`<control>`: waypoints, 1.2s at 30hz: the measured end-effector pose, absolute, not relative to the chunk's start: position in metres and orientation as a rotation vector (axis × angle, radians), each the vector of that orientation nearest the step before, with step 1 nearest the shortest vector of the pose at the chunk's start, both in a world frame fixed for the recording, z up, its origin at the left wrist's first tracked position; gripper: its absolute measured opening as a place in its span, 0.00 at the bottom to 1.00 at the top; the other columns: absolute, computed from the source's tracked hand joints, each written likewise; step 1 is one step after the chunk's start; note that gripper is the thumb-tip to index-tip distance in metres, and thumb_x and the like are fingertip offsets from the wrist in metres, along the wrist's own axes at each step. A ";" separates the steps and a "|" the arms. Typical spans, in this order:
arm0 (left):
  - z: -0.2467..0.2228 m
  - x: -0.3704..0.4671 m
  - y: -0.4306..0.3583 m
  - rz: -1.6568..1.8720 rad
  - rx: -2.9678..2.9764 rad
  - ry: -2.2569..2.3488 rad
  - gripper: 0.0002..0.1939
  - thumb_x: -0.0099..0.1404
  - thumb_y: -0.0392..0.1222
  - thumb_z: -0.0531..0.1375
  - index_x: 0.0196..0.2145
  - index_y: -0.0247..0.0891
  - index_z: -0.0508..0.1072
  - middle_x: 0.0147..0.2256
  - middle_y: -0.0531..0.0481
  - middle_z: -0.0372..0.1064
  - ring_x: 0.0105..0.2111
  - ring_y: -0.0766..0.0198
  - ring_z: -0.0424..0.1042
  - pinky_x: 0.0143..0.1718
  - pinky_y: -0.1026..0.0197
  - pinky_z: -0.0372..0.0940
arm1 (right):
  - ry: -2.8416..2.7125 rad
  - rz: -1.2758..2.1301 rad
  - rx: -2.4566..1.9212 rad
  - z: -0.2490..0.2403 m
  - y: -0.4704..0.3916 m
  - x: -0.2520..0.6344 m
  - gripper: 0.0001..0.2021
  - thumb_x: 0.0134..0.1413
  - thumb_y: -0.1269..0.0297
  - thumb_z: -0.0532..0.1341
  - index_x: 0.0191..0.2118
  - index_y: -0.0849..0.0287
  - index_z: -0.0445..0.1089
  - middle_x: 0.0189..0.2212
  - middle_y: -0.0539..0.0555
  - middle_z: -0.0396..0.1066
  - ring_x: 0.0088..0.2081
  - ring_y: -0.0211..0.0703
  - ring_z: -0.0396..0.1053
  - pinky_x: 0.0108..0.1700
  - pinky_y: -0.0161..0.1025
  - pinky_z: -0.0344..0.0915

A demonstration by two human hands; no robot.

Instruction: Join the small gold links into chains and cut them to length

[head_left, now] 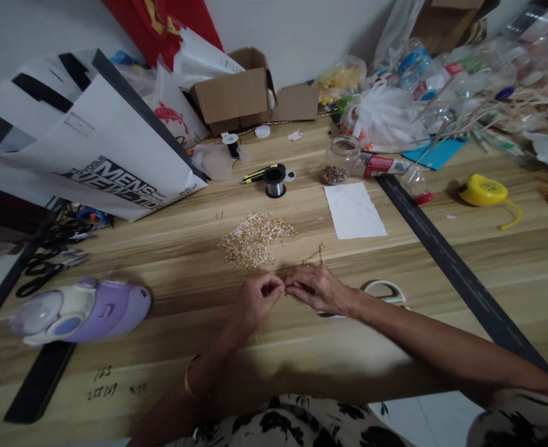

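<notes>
My left hand [259, 299] is closed in a pinch, its fingertips meeting those of my right hand. What it pinches is too small to make out. My right hand [318, 289] is closed on a thin gold beaded strand [319, 253], which trails out past the knuckles onto the table. A small gold bit hangs below the fingertips. Just beyond both hands lies a loose pile of gold and silver beads [255, 241]. A pair of scissors with white handles [385, 287] lies partly hidden under my right hand and forearm.
Past the beads stand a wire spool [274, 183] and a yellow-black cutter knife [259, 174]. Torn white paper [355, 211] and a jar of beads [337, 166] are further right, with a yellow tape measure [483, 189]. On the left are a purple-white bottle [101, 308] and a large paper bag [97, 143].
</notes>
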State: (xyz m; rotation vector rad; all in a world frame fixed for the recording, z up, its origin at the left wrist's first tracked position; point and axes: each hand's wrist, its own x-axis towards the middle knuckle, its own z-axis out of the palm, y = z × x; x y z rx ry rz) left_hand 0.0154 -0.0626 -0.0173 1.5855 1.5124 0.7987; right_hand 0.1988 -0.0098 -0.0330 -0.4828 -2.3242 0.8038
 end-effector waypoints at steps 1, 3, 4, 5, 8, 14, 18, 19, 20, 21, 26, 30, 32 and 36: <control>-0.017 0.015 -0.063 0.798 1.578 1.508 0.06 0.56 0.37 0.57 0.26 0.34 0.73 0.24 0.50 0.69 0.24 0.67 0.67 0.27 0.67 0.61 | -2.327 0.804 -0.485 -0.033 -0.010 0.199 0.06 0.61 0.67 0.54 0.37 0.62 0.67 0.27 0.54 0.69 0.28 0.39 0.66 0.32 0.34 0.63; -0.018 0.015 -0.063 0.801 1.567 1.503 0.06 0.56 0.37 0.57 0.26 0.33 0.73 0.24 0.50 0.70 0.24 0.67 0.67 0.28 0.66 0.62 | -2.333 0.804 -0.487 -0.033 -0.010 0.199 0.06 0.61 0.67 0.54 0.36 0.62 0.67 0.27 0.54 0.69 0.28 0.39 0.66 0.33 0.34 0.62; -0.019 0.015 -0.063 0.805 1.562 1.503 0.06 0.56 0.37 0.57 0.26 0.33 0.73 0.24 0.50 0.70 0.24 0.67 0.67 0.28 0.66 0.62 | -2.336 0.805 -0.491 -0.033 -0.010 0.199 0.06 0.61 0.67 0.54 0.36 0.62 0.67 0.27 0.54 0.69 0.28 0.39 0.66 0.33 0.34 0.62; -0.019 0.015 -0.063 0.808 1.557 1.504 0.06 0.56 0.37 0.57 0.26 0.33 0.73 0.24 0.50 0.70 0.24 0.67 0.67 0.28 0.66 0.62 | -2.337 0.807 -0.495 -0.034 -0.010 0.199 0.07 0.61 0.66 0.54 0.36 0.62 0.67 0.27 0.54 0.69 0.28 0.39 0.66 0.33 0.34 0.62; -0.019 0.016 -0.064 0.813 1.542 1.507 0.06 0.56 0.38 0.57 0.27 0.34 0.73 0.24 0.50 0.70 0.25 0.67 0.67 0.28 0.66 0.62 | -2.337 0.827 -0.503 -0.035 -0.010 0.199 0.06 0.61 0.67 0.54 0.35 0.61 0.67 0.26 0.54 0.69 0.28 0.39 0.66 0.33 0.34 0.62; -0.018 0.016 -0.065 0.817 1.504 1.489 0.07 0.57 0.38 0.57 0.27 0.33 0.73 0.24 0.49 0.70 0.25 0.67 0.67 0.28 0.66 0.62 | -2.324 0.859 -0.496 -0.031 -0.010 0.198 0.06 0.60 0.69 0.54 0.34 0.62 0.67 0.26 0.53 0.69 0.28 0.38 0.65 0.33 0.34 0.61; -0.017 0.014 -0.065 0.822 1.509 1.486 0.07 0.57 0.39 0.58 0.28 0.33 0.74 0.24 0.50 0.71 0.25 0.67 0.68 0.28 0.66 0.62 | -2.325 0.912 -0.521 -0.029 -0.010 0.199 0.08 0.61 0.67 0.54 0.33 0.62 0.67 0.25 0.52 0.67 0.27 0.37 0.63 0.31 0.33 0.60; -0.017 0.013 -0.065 0.817 1.515 1.491 0.07 0.57 0.39 0.58 0.28 0.33 0.74 0.25 0.50 0.72 0.25 0.66 0.68 0.28 0.66 0.62 | -2.322 0.925 -0.533 -0.029 -0.010 0.199 0.08 0.61 0.67 0.54 0.33 0.62 0.67 0.25 0.52 0.67 0.26 0.37 0.63 0.31 0.33 0.60; -0.016 0.013 -0.065 0.813 1.522 1.499 0.07 0.58 0.39 0.58 0.28 0.34 0.74 0.25 0.49 0.72 0.26 0.66 0.68 0.28 0.66 0.62 | -2.317 0.937 -0.546 -0.030 -0.010 0.200 0.08 0.61 0.66 0.54 0.33 0.62 0.67 0.24 0.51 0.66 0.26 0.37 0.62 0.31 0.33 0.60; -0.016 0.012 -0.065 0.810 1.533 1.503 0.08 0.58 0.39 0.58 0.28 0.34 0.75 0.25 0.49 0.72 0.26 0.66 0.69 0.29 0.66 0.62 | -2.311 0.947 -0.555 -0.030 -0.010 0.200 0.08 0.61 0.66 0.54 0.33 0.62 0.67 0.24 0.51 0.66 0.25 0.36 0.62 0.30 0.33 0.60; -0.013 0.010 -0.064 0.803 1.594 1.469 0.07 0.59 0.38 0.58 0.29 0.35 0.77 0.28 0.48 0.75 0.28 0.64 0.71 0.31 0.64 0.64 | -2.291 0.971 -0.558 -0.032 -0.010 0.200 0.08 0.61 0.67 0.54 0.33 0.63 0.67 0.24 0.51 0.65 0.25 0.36 0.61 0.29 0.32 0.59; -0.013 0.010 -0.065 0.808 1.607 1.458 0.07 0.58 0.37 0.59 0.32 0.35 0.77 0.31 0.46 0.76 0.32 0.62 0.73 0.35 0.63 0.65 | -2.273 0.989 -0.558 -0.034 -0.010 0.199 0.07 0.61 0.67 0.55 0.34 0.63 0.68 0.24 0.51 0.66 0.26 0.36 0.62 0.30 0.33 0.59; -0.013 0.010 -0.065 0.791 1.589 1.455 0.08 0.58 0.36 0.59 0.34 0.34 0.78 0.34 0.45 0.77 0.34 0.60 0.73 0.36 0.62 0.65 | -2.259 0.998 -0.566 -0.035 -0.010 0.200 0.07 0.60 0.67 0.55 0.34 0.63 0.68 0.24 0.51 0.66 0.26 0.36 0.62 0.30 0.33 0.60; -0.013 0.013 -0.066 0.777 1.519 1.398 0.10 0.58 0.37 0.58 0.35 0.33 0.77 0.34 0.45 0.77 0.33 0.61 0.72 0.36 0.62 0.64 | -2.231 1.017 -0.569 -0.037 -0.010 0.200 0.07 0.60 0.66 0.56 0.34 0.63 0.68 0.24 0.51 0.66 0.27 0.36 0.63 0.31 0.33 0.60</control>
